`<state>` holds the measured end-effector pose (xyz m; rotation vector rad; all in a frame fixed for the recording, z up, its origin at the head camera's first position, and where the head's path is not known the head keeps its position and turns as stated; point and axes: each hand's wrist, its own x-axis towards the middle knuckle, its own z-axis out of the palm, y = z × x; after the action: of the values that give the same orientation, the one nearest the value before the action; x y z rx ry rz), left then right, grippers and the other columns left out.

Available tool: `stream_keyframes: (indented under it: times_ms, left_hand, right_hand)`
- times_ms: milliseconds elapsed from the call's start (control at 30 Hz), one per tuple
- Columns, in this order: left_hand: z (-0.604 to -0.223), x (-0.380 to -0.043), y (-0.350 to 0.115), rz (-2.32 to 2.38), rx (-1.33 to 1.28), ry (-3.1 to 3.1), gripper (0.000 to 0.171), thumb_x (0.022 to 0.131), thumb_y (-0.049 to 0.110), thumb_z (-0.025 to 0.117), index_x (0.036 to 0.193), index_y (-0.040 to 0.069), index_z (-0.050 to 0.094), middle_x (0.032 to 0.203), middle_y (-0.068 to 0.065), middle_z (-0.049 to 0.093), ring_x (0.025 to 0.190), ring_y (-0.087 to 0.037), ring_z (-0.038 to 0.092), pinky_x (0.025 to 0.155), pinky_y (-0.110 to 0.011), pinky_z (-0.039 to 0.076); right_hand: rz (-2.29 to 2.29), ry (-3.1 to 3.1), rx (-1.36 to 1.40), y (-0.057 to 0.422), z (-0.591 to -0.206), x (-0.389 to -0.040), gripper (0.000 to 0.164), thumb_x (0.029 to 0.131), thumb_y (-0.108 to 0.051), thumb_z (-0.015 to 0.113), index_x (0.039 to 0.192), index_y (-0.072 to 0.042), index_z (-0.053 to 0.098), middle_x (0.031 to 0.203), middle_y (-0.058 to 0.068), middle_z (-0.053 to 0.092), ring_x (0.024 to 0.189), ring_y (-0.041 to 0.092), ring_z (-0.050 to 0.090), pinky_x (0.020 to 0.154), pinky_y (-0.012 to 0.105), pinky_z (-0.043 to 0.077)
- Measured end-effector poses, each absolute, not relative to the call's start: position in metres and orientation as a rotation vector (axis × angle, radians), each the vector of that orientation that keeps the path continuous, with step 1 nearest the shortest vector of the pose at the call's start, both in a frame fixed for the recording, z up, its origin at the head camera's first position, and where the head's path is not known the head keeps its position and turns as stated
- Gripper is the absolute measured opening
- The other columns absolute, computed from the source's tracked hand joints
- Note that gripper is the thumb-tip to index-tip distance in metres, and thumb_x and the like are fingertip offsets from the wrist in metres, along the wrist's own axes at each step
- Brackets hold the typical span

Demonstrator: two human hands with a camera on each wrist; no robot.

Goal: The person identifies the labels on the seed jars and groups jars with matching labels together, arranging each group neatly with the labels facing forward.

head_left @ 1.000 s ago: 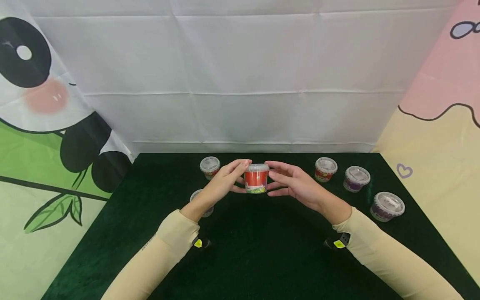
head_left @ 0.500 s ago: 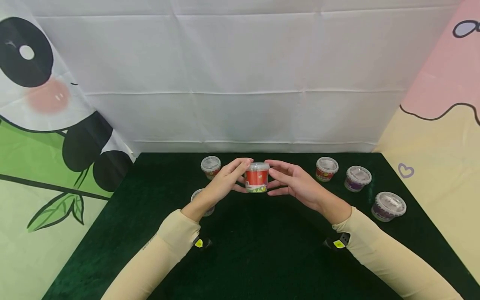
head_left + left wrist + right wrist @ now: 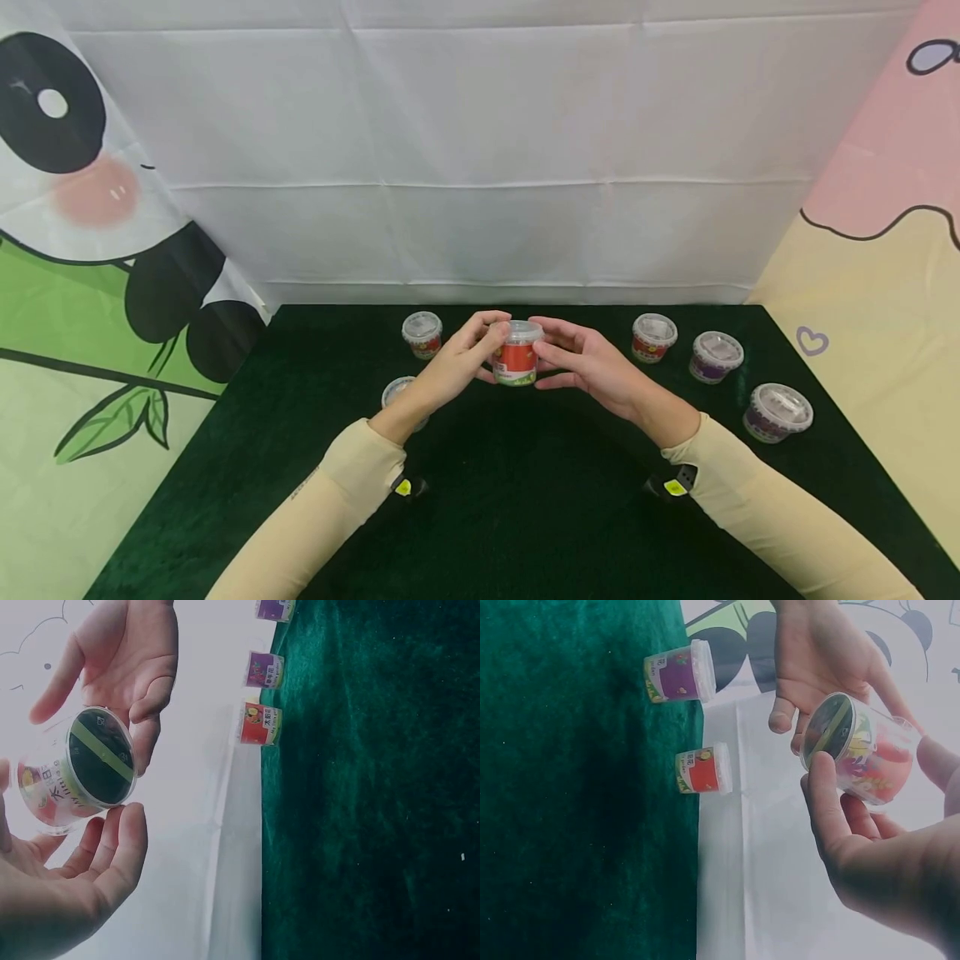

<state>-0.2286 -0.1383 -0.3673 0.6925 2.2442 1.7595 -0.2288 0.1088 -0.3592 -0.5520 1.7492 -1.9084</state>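
Between both hands is a small clear plastic tub (image 3: 516, 365) with a red label and a clear lid, raised over the green cloth. My left hand (image 3: 456, 360) holds its left side, thumb up by the lid rim. On the other side my right hand (image 3: 592, 368) has its thumb and fingers spread around the tub. In the left wrist view the tub's dark base (image 3: 94, 769), crossed by a yellow-green strip, faces the camera. The right wrist view shows right-hand fingers (image 3: 826, 799) at the base edge. The fingers behind the tub are partly hidden in the head view.
At the left stand a red-labelled tub (image 3: 422, 335) and another tub (image 3: 395, 389), partly behind my left wrist. Toward the right are a red tub (image 3: 654, 337) and two purple ones (image 3: 716, 357). A white backdrop (image 3: 487, 233) rises behind the green cloth (image 3: 525, 500).
The tub has turned and tilted a little between my hands, showing more of its lid. My left hand has shifted slightly right and up; the right hand has barely moved.
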Motion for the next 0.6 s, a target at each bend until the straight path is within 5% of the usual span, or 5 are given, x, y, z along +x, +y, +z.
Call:
stream_keyframes:
  times_ms: [600]
  left_hand:
    - [-0.3669, -0.2252, -0.1357, 1.741, 0.64, 2.289, 0.048, 0.108, 0.044, 0.042, 0.149, 0.018, 0.04, 0.134, -0.015, 0.051, 0.113, -0.03, 0.058, 0.086, -0.042, 0.056]
  right_hand:
    - [-1.915, 1.74, -0.522, 0.1043, -0.364, -0.2297, 0.058, 0.106, -0.025, 0.053, 0.158, -0.011, 0.031, 0.146, 0.017, 0.045, 0.116, 0.029, 0.059, 0.096, 0.042, 0.054]
